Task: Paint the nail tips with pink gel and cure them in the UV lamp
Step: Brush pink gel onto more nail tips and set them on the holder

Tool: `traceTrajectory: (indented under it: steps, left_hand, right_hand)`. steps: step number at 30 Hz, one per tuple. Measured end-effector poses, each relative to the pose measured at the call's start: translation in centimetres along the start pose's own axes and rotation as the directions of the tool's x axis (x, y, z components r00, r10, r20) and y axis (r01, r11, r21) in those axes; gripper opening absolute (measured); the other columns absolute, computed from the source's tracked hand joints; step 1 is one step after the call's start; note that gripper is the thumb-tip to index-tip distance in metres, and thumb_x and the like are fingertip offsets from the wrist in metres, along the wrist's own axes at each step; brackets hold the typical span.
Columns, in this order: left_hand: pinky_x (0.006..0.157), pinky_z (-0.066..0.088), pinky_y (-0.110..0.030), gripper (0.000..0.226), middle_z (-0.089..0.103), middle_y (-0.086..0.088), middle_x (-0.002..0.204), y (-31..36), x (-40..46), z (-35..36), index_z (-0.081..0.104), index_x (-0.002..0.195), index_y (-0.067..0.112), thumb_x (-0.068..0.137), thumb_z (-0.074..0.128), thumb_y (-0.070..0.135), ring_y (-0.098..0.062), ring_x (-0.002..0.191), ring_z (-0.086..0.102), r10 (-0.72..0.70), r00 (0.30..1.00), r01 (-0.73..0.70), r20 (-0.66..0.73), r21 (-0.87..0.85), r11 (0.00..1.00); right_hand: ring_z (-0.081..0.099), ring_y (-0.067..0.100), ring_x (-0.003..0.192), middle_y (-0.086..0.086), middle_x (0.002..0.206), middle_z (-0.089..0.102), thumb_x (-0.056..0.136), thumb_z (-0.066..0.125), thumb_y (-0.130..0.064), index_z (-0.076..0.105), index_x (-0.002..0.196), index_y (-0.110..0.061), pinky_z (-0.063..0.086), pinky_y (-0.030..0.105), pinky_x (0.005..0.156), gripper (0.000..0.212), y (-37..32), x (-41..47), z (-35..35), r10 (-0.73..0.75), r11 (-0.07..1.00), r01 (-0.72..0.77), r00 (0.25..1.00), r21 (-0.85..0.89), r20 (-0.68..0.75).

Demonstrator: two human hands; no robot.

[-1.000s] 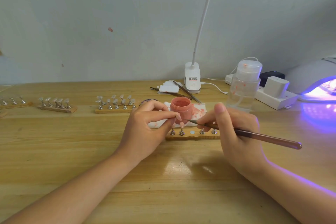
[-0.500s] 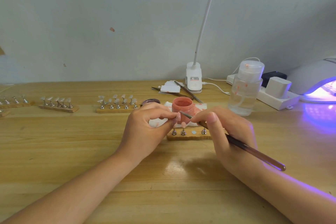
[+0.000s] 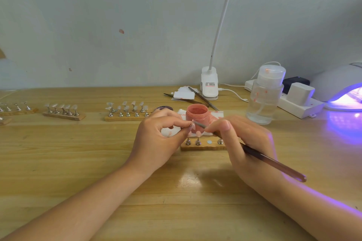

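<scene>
Hands are meeting just in front of the pink gel jar (image 3: 196, 118), the left hand (image 3: 156, 143) pinching a nail tip (image 3: 193, 125) on its stand while the right hand (image 3: 244, 143) is gripping the brush (image 3: 274, 164), its bristle end pointing far-left onto the tip.

My wooden table (image 3: 58, 162), my wooden nail stands (image 3: 203, 146) in a row, pink gel jar (image 3: 196, 115) on tissue (image 3: 182, 113), clear bottle (image 3: 264, 100), power strip (image 3: 299, 106), glowing UV lamp (image 3: 340, 90), clip lamp (image 3: 209, 84).
</scene>
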State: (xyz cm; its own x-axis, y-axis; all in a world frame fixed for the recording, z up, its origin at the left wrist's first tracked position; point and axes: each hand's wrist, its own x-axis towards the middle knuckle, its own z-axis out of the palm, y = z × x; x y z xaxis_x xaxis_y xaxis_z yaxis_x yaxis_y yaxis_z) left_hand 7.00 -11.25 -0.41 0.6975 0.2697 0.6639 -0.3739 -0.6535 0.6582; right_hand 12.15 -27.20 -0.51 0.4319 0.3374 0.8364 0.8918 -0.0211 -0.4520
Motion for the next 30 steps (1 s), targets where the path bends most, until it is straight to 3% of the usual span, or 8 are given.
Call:
traceTrajectory:
  steps: [5, 8, 13, 17, 21, 25, 28, 30]
  left_hand:
    - [0.069, 0.036, -0.006, 0.026, 0.058, 0.014, 0.071, 0.15, -0.03, 0.0, 0.068, 0.072, 0.028, 0.069, 0.076, 0.003, 0.005, 0.074, 0.051, -0.013, 1.0, 0.012, -0.007, -0.015, 1.0]
    - [0.069, 0.037, -0.006, 0.03, 0.058, 0.013, 0.071, 0.15, 0.0, 0.0, 0.067, 0.072, 0.029, 0.069, 0.075, 0.001, 0.003, 0.076, 0.051, -0.013, 1.0, 0.013, -0.005, -0.011, 1.0]
    - [0.068, 0.038, -0.007, 0.031, 0.059, 0.011, 0.07, 0.31, -0.01, -0.02, 0.067, 0.069, 0.031, 0.069, 0.075, 0.001, 0.0, 0.076, 0.051, -0.022, 1.0, 0.022, 0.0, -0.02, 1.0]
    - [0.068, 0.038, -0.008, 0.026, 0.06, 0.012, 0.072, 0.22, 0.01, -0.04, 0.068, 0.074, 0.026, 0.069, 0.075, 0.001, 0.0, 0.076, 0.051, -0.006, 1.0, 0.007, 0.012, -0.004, 1.0]
    - [0.07, 0.038, -0.006, 0.027, 0.059, 0.012, 0.07, 0.26, 0.0, -0.03, 0.068, 0.069, 0.028, 0.07, 0.075, 0.002, -0.001, 0.076, 0.052, -0.014, 1.0, 0.014, 0.006, -0.01, 1.0]
    - [0.068, 0.038, -0.007, 0.022, 0.059, 0.012, 0.072, 0.27, 0.01, -0.02, 0.068, 0.071, 0.025, 0.07, 0.075, 0.005, 0.0, 0.075, 0.051, -0.007, 1.0, 0.007, 0.013, -0.007, 1.0]
    - [0.069, 0.039, -0.009, 0.018, 0.06, 0.012, 0.071, 0.36, -0.01, -0.02, 0.069, 0.072, 0.022, 0.07, 0.075, 0.005, -0.002, 0.075, 0.052, 0.0, 1.0, 0.001, 0.011, -0.018, 1.0]
    - [0.069, 0.039, -0.008, 0.017, 0.059, 0.013, 0.07, 0.4, 0.01, -0.03, 0.069, 0.072, 0.021, 0.07, 0.075, 0.006, -0.003, 0.075, 0.052, 0.005, 1.0, -0.005, 0.006, -0.02, 1.0]
  right_hand:
    - [0.059, -0.001, 0.065, -0.015, 0.069, 0.061, 0.095, 0.036, -0.036, 0.069, 0.067, -0.004, 0.044, 0.015, 0.061, 0.055, 0.11, -0.16, -0.13, 0.035, 0.997, -0.034, 0.999, 0.071, -0.007]
    - [0.062, 0.0, 0.072, -0.019, 0.079, 0.062, 0.094, 0.041, -0.025, 0.07, 0.073, -0.004, 0.048, 0.021, 0.066, 0.041, 0.05, -0.05, 0.01, 0.038, 0.999, -0.037, 0.999, 0.031, -0.019]
    - [0.059, -0.003, 0.065, -0.018, 0.068, 0.061, 0.095, 0.038, -0.036, 0.069, 0.066, -0.005, 0.045, 0.016, 0.061, 0.053, 0.08, -0.23, -0.13, 0.083, 0.993, -0.081, 0.997, 0.086, -0.011]
    - [0.062, -0.003, 0.073, -0.02, 0.077, 0.063, 0.091, 0.042, -0.027, 0.071, 0.074, -0.009, 0.048, 0.017, 0.068, 0.038, 0.02, -0.04, 0.04, 0.095, 0.994, -0.095, 0.995, 0.05, -0.013]
    - [0.06, 0.001, 0.06, -0.011, 0.065, 0.064, 0.093, 0.041, -0.034, 0.069, 0.065, -0.006, 0.046, 0.015, 0.059, 0.048, 0.07, -0.23, -0.09, 0.154, 0.975, -0.148, 0.988, 0.164, -0.022]
    - [0.064, 0.003, 0.072, -0.014, 0.074, 0.067, 0.091, 0.041, -0.03, 0.07, 0.074, -0.011, 0.051, 0.024, 0.067, 0.039, 0.01, -0.05, 0.08, 0.158, 0.981, -0.155, 0.987, 0.115, -0.012]
    - [0.06, 0.003, 0.059, -0.007, 0.063, 0.066, 0.09, 0.039, -0.032, 0.07, 0.065, -0.007, 0.047, 0.017, 0.059, 0.047, 0.02, -0.18, -0.03, 0.206, 0.962, -0.201, 0.979, 0.186, -0.009]
    - [0.06, 0.002, 0.061, -0.009, 0.065, 0.066, 0.091, 0.038, -0.029, 0.069, 0.065, -0.007, 0.046, 0.016, 0.06, 0.046, -0.08, -0.09, -0.08, 0.181, 0.969, -0.173, 0.983, 0.179, -0.032]
